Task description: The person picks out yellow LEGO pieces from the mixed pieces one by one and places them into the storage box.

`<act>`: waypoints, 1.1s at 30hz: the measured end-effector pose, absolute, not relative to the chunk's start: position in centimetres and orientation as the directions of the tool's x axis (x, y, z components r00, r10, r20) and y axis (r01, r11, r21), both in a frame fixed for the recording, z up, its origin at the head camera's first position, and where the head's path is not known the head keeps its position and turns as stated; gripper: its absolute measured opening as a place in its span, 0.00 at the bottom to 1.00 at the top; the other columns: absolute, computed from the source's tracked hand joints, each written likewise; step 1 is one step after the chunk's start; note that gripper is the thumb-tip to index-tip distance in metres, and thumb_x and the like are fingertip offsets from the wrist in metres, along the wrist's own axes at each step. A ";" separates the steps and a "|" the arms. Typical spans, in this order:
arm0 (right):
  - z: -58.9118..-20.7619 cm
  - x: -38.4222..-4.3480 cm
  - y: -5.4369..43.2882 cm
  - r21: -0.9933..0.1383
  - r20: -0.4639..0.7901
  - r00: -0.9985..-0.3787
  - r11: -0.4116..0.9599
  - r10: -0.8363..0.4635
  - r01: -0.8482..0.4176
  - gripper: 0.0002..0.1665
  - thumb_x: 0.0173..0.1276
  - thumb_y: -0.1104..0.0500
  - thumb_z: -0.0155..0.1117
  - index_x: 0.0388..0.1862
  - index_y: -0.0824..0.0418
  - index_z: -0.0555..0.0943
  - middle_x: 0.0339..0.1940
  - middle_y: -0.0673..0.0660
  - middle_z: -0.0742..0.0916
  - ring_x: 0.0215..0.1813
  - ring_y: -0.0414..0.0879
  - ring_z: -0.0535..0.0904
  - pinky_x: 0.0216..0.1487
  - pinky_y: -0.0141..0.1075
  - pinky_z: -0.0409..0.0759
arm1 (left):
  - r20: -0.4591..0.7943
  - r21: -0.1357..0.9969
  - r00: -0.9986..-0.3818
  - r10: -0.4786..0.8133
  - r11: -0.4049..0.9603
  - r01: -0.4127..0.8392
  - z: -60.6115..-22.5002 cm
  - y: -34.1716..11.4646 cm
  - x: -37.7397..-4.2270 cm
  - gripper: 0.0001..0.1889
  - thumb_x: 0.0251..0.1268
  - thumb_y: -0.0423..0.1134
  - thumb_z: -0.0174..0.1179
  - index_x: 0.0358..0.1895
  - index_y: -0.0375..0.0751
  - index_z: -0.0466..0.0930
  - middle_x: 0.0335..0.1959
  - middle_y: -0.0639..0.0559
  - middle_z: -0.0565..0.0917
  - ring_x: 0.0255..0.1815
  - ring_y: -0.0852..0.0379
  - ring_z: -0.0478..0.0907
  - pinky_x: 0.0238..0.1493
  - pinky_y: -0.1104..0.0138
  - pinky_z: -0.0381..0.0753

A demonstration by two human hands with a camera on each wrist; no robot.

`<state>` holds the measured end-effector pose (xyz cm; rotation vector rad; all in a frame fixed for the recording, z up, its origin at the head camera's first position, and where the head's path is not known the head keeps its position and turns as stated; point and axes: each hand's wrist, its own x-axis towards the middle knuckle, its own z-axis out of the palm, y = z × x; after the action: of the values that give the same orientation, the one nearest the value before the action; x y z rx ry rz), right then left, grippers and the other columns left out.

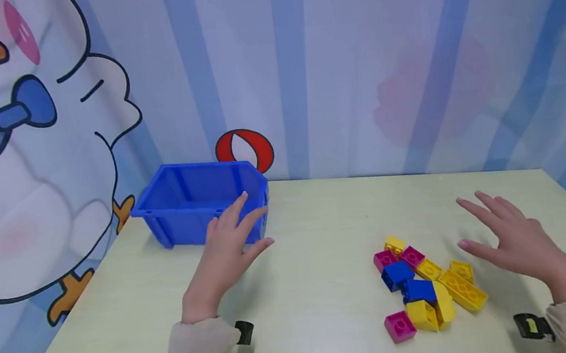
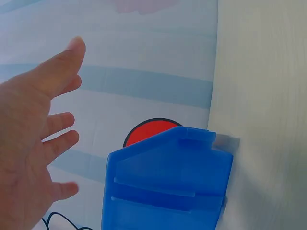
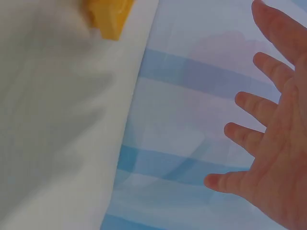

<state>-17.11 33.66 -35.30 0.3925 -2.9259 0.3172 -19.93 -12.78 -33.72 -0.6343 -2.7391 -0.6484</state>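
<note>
My left hand (image 1: 228, 249) hovers in front of the blue bin (image 1: 184, 225), its fingers spread and overlapping the bin's near right side in the head view. In the left wrist view the bin (image 2: 163, 187) appears below the spread fingers, and the palm holds nothing. Over the right part of the table, my right hand (image 1: 517, 237) is held with extended fingers and nothing in it. To its left lies a loose pile of toy building bricks: yellow bricks (image 1: 462, 290), blue bricks (image 1: 398, 275) and magenta bricks (image 1: 399, 326). One yellow brick (image 3: 109, 17) shows at the top of the right wrist view.
The pale tabletop (image 1: 317, 242) carries the bin at the back left and the bricks right of centre. Behind its far edge hangs a blue-striped cloth (image 1: 343, 65), with a cartoon duck printed on the left. Each sleeve has a black wrist strap (image 1: 245, 333).
</note>
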 end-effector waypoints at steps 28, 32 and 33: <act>-29.5 -21.4 25.9 -0.244 0.198 -0.877 0.844 -0.438 -0.477 0.43 0.62 0.43 0.62 0.72 0.55 0.58 0.71 0.70 0.59 0.68 0.71 0.52 0.56 0.72 0.54 | 0.273 0.421 -0.931 0.242 0.840 0.341 -33.9 -14.8 -20.7 0.33 0.62 0.53 0.58 0.70 0.51 0.60 0.74 0.44 0.51 0.73 0.41 0.44 0.64 0.34 0.43; -29.7 -22.0 25.0 -0.248 0.190 -0.874 0.840 -0.446 -0.483 0.43 0.62 0.42 0.62 0.72 0.55 0.59 0.70 0.70 0.60 0.68 0.70 0.53 0.58 0.71 0.54 | 0.261 0.429 -0.936 0.236 0.840 0.331 -34.3 -14.9 -20.9 0.33 0.63 0.53 0.57 0.70 0.51 0.60 0.74 0.44 0.50 0.73 0.42 0.43 0.64 0.35 0.42; -29.8 -22.1 24.8 -0.250 0.189 -0.874 0.838 -0.448 -0.484 0.44 0.62 0.42 0.62 0.72 0.55 0.59 0.70 0.70 0.60 0.68 0.70 0.53 0.58 0.71 0.54 | 0.260 0.432 -0.937 0.234 0.839 0.330 -34.4 -14.9 -20.9 0.33 0.63 0.53 0.57 0.70 0.51 0.60 0.74 0.44 0.50 0.73 0.42 0.43 0.65 0.35 0.42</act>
<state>-22.09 24.80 -29.76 0.7368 -2.8937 0.4424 -20.94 -14.90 -34.37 -0.4368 -2.8213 -0.7157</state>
